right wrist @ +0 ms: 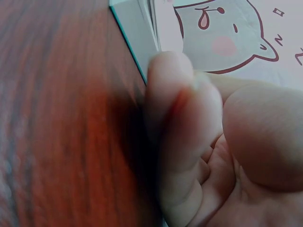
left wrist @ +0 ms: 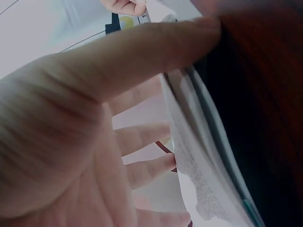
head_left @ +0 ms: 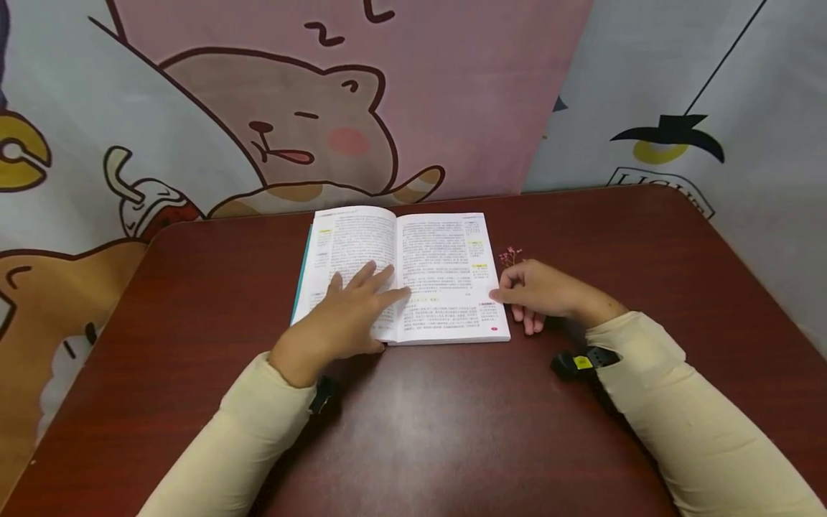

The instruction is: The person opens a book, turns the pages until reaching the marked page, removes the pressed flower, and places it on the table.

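An open book [head_left: 439, 251] with printed pages and a teal cover edge lies on the table. My left hand [head_left: 345, 312] rests with spread fingers over the lower left page and the gutter, its thumb at the bottom edge. In the left wrist view the left thumb [left wrist: 151, 47] stretches across in front of the page edges. At the book's right edge my right hand [head_left: 543, 291] pinches the page margin with thumb and index finger, its other fingers bent below. The right wrist view shows bent fingers [right wrist: 189, 127] close before the book's corner [right wrist: 137, 28]; the pinched edge is hidden there.
A small pink flower sprig [head_left: 510, 255] shows just beyond the right hand, its lower part hidden. The dark red-brown table [head_left: 452, 431] reaches back to a cartoon-printed wall cloth [head_left: 452, 93]. Black wrist devices [head_left: 568, 365] sit under both cuffs.
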{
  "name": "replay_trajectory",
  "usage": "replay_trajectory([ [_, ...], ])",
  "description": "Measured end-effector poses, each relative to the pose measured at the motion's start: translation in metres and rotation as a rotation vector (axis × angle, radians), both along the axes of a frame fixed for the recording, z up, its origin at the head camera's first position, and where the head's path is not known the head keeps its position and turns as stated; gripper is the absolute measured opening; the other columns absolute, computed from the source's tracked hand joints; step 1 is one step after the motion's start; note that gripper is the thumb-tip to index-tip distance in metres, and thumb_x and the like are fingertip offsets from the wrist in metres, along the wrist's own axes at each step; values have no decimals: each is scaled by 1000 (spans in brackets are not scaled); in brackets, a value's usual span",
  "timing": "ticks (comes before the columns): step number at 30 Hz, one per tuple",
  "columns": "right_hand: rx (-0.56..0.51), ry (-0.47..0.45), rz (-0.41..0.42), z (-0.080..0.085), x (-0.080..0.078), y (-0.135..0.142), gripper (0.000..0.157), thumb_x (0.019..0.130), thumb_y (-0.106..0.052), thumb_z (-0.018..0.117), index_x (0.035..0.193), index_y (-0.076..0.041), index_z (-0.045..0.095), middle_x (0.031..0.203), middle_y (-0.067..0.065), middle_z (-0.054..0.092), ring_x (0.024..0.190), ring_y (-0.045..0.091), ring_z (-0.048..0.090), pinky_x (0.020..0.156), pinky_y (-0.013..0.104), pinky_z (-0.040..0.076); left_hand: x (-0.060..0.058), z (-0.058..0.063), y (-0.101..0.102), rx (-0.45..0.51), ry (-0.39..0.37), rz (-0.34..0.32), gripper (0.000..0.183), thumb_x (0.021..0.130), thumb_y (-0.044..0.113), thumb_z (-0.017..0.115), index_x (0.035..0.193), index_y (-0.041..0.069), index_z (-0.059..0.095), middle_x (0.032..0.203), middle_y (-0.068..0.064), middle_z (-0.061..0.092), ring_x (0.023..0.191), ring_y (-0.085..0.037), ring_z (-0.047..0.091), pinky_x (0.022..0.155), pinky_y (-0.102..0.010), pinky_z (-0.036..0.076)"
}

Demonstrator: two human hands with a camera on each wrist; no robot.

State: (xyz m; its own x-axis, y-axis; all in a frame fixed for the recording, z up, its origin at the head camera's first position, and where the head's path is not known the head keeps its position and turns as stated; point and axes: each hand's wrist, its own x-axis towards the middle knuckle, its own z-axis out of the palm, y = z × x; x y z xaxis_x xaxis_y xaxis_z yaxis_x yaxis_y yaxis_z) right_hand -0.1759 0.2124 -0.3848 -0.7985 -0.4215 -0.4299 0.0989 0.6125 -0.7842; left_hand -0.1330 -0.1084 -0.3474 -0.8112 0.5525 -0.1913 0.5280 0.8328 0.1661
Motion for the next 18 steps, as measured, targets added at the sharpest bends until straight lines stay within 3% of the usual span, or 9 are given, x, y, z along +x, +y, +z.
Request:
replay_trajectory([
  [12, 1, 6, 1, -2, -1, 1, 31, 98, -28, 64, 90, 0, 57, 58, 6, 58, 41, 16, 61, 42, 32, 52, 3, 11, -5, -21, -24, 16, 88, 74, 12, 86, 151, 24, 46, 163, -11, 31, 153, -36, 24, 116, -70, 18],
  [18, 7, -2, 2, 0, -1, 1, 31, 99, -29, 64, 90, 0, 57, 58, 6, 58, 42, 16, 61, 43, 32, 52, 7, 22, -8, -36, 63, 0, 87, 74, 15, 86, 151, 22, 46, 157, -11, 43, 147, -37, 37, 116, -70, 19],
])
